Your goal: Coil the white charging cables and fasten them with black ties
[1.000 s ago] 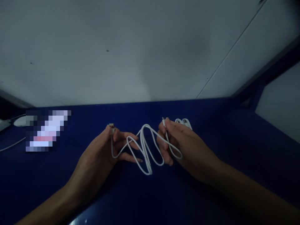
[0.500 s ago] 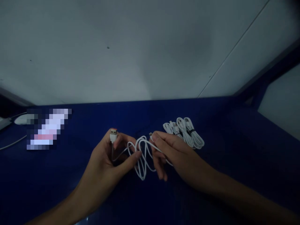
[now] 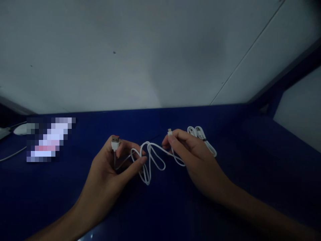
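One white cable [image 3: 148, 164], slack, hangs in loose loops between my left hand [image 3: 110, 170] and right hand [image 3: 197, 157]. Its USB plug [image 3: 115, 144] stands upright in the left. Its small plug [image 3: 170, 132] is pinched in the right.

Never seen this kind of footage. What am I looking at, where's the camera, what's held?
No machine here: a person works with two bare hands, filmed by a camera worn on the head, looking forward and down. The left hand pinches the large plug of a white cable; the right hand pinches its small plug. Its loose loops run between them, over a blue table. Behind the right hand lie tied cable bundles. Far left is a blurred-out patch; behind stands a pale wall.
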Demonstrator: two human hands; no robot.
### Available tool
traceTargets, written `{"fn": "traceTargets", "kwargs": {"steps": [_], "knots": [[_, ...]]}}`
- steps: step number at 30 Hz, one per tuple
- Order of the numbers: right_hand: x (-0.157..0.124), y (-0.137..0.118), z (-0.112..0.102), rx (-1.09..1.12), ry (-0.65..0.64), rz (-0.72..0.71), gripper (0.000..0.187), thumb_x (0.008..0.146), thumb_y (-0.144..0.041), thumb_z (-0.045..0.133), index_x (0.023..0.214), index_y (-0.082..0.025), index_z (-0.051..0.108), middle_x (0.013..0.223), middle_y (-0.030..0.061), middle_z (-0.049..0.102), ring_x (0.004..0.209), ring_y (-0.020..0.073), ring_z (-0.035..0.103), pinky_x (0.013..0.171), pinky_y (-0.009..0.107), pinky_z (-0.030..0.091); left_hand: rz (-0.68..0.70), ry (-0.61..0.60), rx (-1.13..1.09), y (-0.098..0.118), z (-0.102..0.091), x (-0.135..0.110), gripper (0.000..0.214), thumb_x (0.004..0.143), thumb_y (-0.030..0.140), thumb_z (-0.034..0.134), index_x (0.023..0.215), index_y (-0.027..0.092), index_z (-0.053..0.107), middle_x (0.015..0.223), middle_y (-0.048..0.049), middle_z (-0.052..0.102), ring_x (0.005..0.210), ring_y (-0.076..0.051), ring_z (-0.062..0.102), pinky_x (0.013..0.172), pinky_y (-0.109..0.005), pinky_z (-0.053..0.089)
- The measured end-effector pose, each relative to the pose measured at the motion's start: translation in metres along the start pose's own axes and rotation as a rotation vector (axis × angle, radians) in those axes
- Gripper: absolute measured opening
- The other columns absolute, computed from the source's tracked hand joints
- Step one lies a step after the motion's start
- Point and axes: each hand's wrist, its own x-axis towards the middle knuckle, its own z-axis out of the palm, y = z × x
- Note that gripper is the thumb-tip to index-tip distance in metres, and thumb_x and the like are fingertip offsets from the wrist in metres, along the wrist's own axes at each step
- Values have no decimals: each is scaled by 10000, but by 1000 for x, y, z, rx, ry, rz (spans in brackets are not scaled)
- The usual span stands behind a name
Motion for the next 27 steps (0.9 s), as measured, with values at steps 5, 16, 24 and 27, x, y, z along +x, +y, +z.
{"fn": "traceTargets", "kwargs": {"steps": [5, 16, 24, 27], "knots": [[-7, -3, 1, -208, -41, -125, 264, 1142, -375, 549, 949, -255, 685, 1006, -2, 679, 891, 170, 616, 789, 351, 476, 80, 26, 63, 0, -1, 1, 398, 875, 255, 922, 893, 274, 525, 1001, 39, 735, 828, -155, 681, 742, -281, 597], [-4, -1, 7, 181, -214, 133, 363, 1181, -427, 457, 906, -230, 586, 832, -28, 661, 714, 130, 541, 681, 305, 444, -91, -130, -67, 9, 5, -3, 288, 992, 339, 803, 1259, 265, 725, 1042, -72, 830, 961, -281, 811, 904, -400, 637], [0, 7, 9, 266, -111, 172, 348, 1157, -457, 509, 907, -234, 599, 745, -29, 613, 643, 133, 507, 617, 287, 418, -208, -103, -142, 2, -3, 4, 275, 1039, 410, 743, 1237, 226, 793, 1060, -100, 844, 1081, -280, 778, 1035, -396, 557], [1, 13, 8, 382, -86, 212, 348, 1135, -505, 547, 916, -238, 589, 757, -27, 599, 640, 135, 498, 623, 289, 420, -197, -50, -203, -1, -5, 6, 192, 1023, 359, 775, 1151, 224, 821, 1000, -64, 813, 990, -217, 746, 951, -308, 566]]}}
